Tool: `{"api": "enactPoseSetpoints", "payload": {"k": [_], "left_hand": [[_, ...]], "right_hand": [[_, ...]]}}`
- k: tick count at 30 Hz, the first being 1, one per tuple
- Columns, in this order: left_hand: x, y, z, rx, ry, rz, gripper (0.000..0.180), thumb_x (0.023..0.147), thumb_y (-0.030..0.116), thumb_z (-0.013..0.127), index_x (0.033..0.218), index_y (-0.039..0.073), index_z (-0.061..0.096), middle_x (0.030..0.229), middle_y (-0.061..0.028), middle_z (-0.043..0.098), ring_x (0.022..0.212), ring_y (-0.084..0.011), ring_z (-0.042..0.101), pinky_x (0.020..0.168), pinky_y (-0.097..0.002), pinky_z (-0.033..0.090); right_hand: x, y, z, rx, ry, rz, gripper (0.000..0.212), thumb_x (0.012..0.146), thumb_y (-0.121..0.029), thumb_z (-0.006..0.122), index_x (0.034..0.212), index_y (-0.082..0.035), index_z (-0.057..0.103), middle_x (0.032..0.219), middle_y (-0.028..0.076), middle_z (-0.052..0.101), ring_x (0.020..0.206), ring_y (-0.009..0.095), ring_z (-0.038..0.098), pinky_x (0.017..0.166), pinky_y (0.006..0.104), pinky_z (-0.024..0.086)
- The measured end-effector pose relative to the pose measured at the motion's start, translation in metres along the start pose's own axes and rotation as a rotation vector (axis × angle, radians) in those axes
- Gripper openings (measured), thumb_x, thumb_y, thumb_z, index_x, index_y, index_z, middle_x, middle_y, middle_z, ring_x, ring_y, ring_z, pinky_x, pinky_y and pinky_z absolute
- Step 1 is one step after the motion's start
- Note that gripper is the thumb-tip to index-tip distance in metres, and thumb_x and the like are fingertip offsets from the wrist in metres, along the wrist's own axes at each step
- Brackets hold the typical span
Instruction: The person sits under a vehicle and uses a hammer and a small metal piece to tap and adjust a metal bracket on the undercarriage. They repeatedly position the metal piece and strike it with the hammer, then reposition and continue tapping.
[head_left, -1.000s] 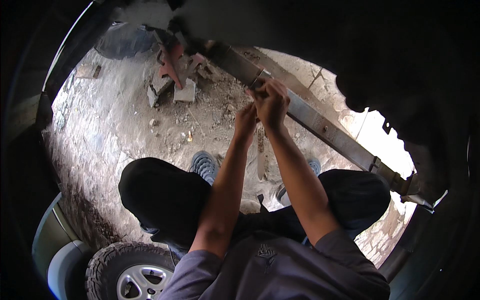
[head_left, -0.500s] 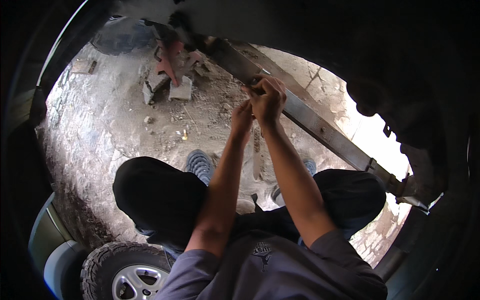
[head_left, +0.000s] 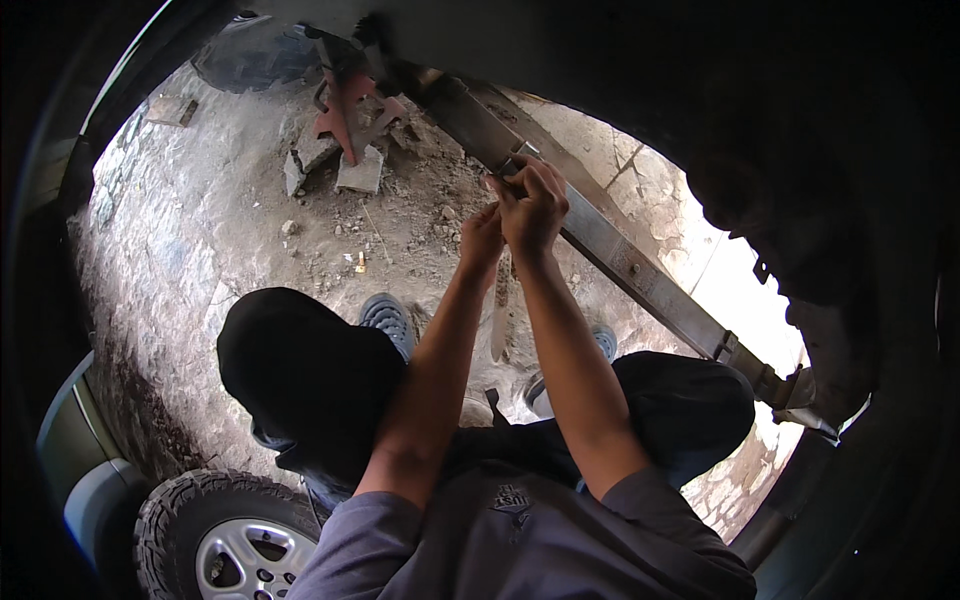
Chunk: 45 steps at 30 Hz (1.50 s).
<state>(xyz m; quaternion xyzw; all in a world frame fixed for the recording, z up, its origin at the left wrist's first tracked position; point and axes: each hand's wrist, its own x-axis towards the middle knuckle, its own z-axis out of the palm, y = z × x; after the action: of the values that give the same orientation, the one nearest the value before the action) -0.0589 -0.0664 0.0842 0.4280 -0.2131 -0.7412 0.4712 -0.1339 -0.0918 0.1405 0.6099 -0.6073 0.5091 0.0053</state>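
Note:
A long grey metal leaf spring (head_left: pixel 620 255) runs diagonally from the upper middle to the lower right, with a strap-like clamp (head_left: pixel 522 150) around it. My right hand (head_left: pixel 537 208) is closed at the near side of the spring, just below that clamp, fingers bent and thumb against them. Beside and slightly lower, my left hand (head_left: pixel 482 238) is closed too, its fingertips close to the right hand's. Whatever small thing lies between the fingers is hidden. Below the hands, between my forearms, a flat brownish strip (head_left: pixel 501 315) shows against the ground.
Dark vehicle bodywork arches overhead and around. A red stand (head_left: pixel 343 118) rests near pale blocks (head_left: pixel 360 170) at the upper left. A loose wheel (head_left: pixel 235 540) is at lower left, another tyre (head_left: pixel 255 58) at far left. Rubble and a small yellowish piece (head_left: pixel 361 262) dot the dirt floor.
The whole view has shifted slightly. My hands stay together by the spring, with only small finger movement; the right hand's fingers still bend at the clamp.

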Motion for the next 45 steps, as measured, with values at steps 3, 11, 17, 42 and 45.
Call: {"api": "enactPoseSetpoints", "payload": {"k": [3, 11, 17, 42, 45], "left_hand": [[-0.001, -0.005, -0.001, 0.051, 0.01, -0.017, 0.029, 0.105, 0.022, 0.059, 0.125, 0.003, 0.069, 0.113, -0.004, 0.071, 0.1, -0.0105, 0.066, 0.084, -0.027, 0.052], [0.0, -0.004, 0.005, -0.034, 0.053, 0.033, 0.03, 0.105, 0.026, 0.06, 0.118, 0.002, 0.073, 0.106, -0.0039, 0.073, 0.096, -0.0096, 0.067, 0.082, -0.027, 0.052], [-0.009, -0.002, 0.011, 0.071, 0.072, -0.006, 0.033, 0.105, 0.028, 0.062, 0.12, 0.001, 0.072, 0.108, -0.0039, 0.073, 0.095, -0.0101, 0.067, 0.082, -0.0263, 0.052], [-0.007, 0.001, -0.002, 0.084, 0.044, 0.017, 0.028, 0.105, 0.024, 0.058, 0.115, 0.001, 0.071, 0.097, -0.0001, 0.07, 0.079, -0.0055, 0.059, 0.07, -0.0246, 0.047], [-0.011, 0.002, 0.007, 0.038, 0.027, 0.031, 0.027, 0.105, 0.023, 0.058, 0.113, 0.001, 0.071, 0.096, 0.0005, 0.069, 0.08, -0.0055, 0.06, 0.07, -0.024, 0.047]], "right_hand": [[-0.005, 0.003, -0.004, 0.016, -0.034, 0.002, 0.037, 0.068, -0.011, 0.092, 0.07, -0.006, 0.056, 0.105, 0.007, 0.077, 0.098, 0.031, 0.071, 0.084, 0.0413, 0.054], [0.0, -0.005, -0.001, -0.061, -0.041, 0.058, 0.035, 0.069, -0.012, 0.091, 0.071, -0.006, 0.057, 0.105, 0.006, 0.078, 0.097, 0.03, 0.072, 0.083, 0.04, 0.055], [-0.005, 0.004, -0.003, 0.009, -0.024, 0.045, 0.036, 0.067, -0.016, 0.093, 0.071, -0.006, 0.059, 0.102, 0.007, 0.077, 0.092, 0.029, 0.071, 0.081, 0.0405, 0.054], [-0.005, 0.0, 0.0, -0.001, -0.036, 0.081, 0.033, 0.07, -0.021, 0.092, 0.075, -0.008, 0.062, 0.103, 0.004, 0.078, 0.093, 0.028, 0.072, 0.082, 0.0402, 0.054], [-0.001, 0.001, -0.002, -0.023, -0.038, 0.099, 0.033, 0.07, -0.021, 0.092, 0.075, -0.008, 0.062, 0.102, 0.004, 0.078, 0.093, 0.028, 0.072, 0.082, 0.0402, 0.054]]}}
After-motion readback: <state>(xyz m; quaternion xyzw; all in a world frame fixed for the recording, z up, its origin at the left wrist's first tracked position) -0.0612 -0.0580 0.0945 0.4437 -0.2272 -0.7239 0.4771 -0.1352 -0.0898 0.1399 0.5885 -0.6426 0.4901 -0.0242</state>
